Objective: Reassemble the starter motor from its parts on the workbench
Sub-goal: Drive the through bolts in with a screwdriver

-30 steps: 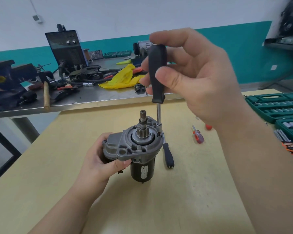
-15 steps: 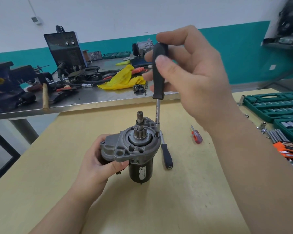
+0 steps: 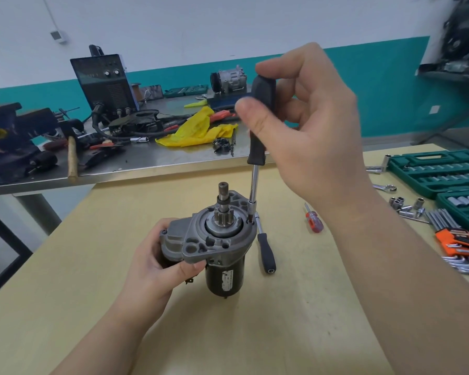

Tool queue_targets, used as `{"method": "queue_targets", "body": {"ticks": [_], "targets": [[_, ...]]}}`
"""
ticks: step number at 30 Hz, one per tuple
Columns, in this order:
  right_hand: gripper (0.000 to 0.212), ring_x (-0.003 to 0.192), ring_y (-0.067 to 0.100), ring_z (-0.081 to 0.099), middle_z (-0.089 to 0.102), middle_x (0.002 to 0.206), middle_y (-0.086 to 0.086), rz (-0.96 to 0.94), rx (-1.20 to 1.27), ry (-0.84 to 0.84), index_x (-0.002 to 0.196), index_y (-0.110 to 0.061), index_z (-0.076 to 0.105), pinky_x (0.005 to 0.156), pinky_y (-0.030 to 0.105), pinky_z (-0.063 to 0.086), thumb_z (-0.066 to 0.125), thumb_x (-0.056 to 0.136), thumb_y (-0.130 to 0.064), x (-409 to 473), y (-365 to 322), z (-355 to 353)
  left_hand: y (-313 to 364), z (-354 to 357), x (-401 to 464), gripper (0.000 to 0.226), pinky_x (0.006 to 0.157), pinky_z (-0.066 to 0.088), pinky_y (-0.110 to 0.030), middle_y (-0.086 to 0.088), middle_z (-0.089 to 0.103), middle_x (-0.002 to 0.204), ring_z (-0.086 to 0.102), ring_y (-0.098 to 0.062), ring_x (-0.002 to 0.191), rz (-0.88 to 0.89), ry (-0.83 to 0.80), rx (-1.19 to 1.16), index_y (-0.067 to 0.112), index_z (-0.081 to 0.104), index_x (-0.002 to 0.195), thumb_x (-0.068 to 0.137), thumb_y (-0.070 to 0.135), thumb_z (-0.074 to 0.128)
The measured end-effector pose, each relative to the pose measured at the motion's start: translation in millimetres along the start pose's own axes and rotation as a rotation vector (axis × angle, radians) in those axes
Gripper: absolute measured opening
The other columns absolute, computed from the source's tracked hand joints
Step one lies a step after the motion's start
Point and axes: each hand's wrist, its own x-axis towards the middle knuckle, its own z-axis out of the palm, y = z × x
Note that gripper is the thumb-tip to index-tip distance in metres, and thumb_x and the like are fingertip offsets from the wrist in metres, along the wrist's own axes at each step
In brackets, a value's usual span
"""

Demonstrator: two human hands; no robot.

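— What do we see on the workbench (image 3: 295, 320)?

— We see the starter motor (image 3: 217, 244) standing upright near the middle of the pale wooden top, pinion shaft pointing up. Our left hand (image 3: 157, 263) grips its grey housing from the left, fingers and thumb curled round the casting.

— And the other hand?

— Our right hand (image 3: 306, 131) pinches the black handle of a nut driver (image 3: 259, 131) between thumb and fingers, holding it nearly upright. Its steel shank runs down to a socket seated at the right edge of the motor's flange.

— What lies around it?

— Just behind the motor, a second black-handled tool (image 3: 266, 251) lies flat on the top. A small red screwdriver (image 3: 313, 220) rests farther right, well apart. At the right edge we see green socket cases (image 3: 433, 169), loose sockets (image 3: 406, 205) and a set of hex keys (image 3: 455, 239) in an orange holder. Beyond stands a steel bench (image 3: 146, 163) with a yellow rag (image 3: 198, 128) and a dark welding unit (image 3: 103, 82).
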Motion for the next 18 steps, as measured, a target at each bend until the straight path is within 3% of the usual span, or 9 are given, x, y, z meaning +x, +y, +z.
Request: {"method": "queue_targets", "body": {"ticks": [3,5,8,12,16,18], "targets": [[0.015,0.094,0.032,0.078,0.071,0.114,0.019,0.171,0.333,-0.148,0.119,-0.017,0.058,0.081,0.054,0.066,0.054,0.108,-0.006,2,-1,-6,-1,-2,0,0.074,0.070,0.056,-0.037,-0.022,0.073,0.112,0.066,-0.034,0.094,-0.002,0.002,-0.001,0.018,0.068,0.123,0.065,0.048,0.102],[0.024,0.097,0.034,0.078,0.071,0.118,0.021,0.197,0.382,-0.228,0.124,-0.018,0.056,0.083,0.052,0.066,0.049,0.109,0.000,2,-1,-10,-2,-2,1,0.074,0.070,0.057,-0.037,-0.021,0.073,0.112,0.067,-0.033,0.094,-0.001,0.000,0.000,0.018,0.068,0.124,0.065,0.048,0.102],[0.028,0.091,0.035,0.078,0.070,0.111,0.026,0.157,0.374,-0.270,0.122,-0.019,0.057,0.080,0.048,0.066,0.056,0.105,0.003,1,-4,-13,-2,-1,1,0.074,0.067,0.057,-0.035,-0.019,0.074,0.111,0.068,-0.031,0.093,0.001,0.000,0.006,0.019,0.069,0.123,0.065,0.048,0.102],[0.034,0.081,0.026,0.074,0.069,0.094,0.016,0.097,0.180,-0.098,0.112,-0.026,0.059,0.075,0.046,0.065,0.079,0.092,-0.007,1,-4,-6,-3,-1,2,0.072,0.067,0.056,-0.035,-0.020,0.074,0.111,0.068,-0.030,0.093,0.001,-0.001,0.002,0.019,0.068,0.123,0.066,0.047,0.102],[0.037,0.067,0.002,0.063,0.066,0.082,-0.011,0.024,-0.084,0.107,0.109,-0.030,0.058,0.066,0.020,0.055,0.087,0.088,-0.021,-2,-2,4,-3,-1,2,0.073,0.070,0.056,-0.038,-0.019,0.074,0.112,0.069,-0.032,0.096,0.002,0.003,0.010,0.019,0.068,0.124,0.066,0.049,0.102],[0.029,0.074,0.008,0.069,0.069,0.088,-0.010,0.035,-0.064,0.100,0.113,-0.026,0.061,0.072,0.026,0.060,0.082,0.093,-0.022,-3,-2,4,-4,-1,2,0.074,0.071,0.056,-0.040,-0.021,0.073,0.113,0.068,-0.034,0.096,0.000,0.004,0.013,0.018,0.067,0.124,0.066,0.049,0.102]]}}
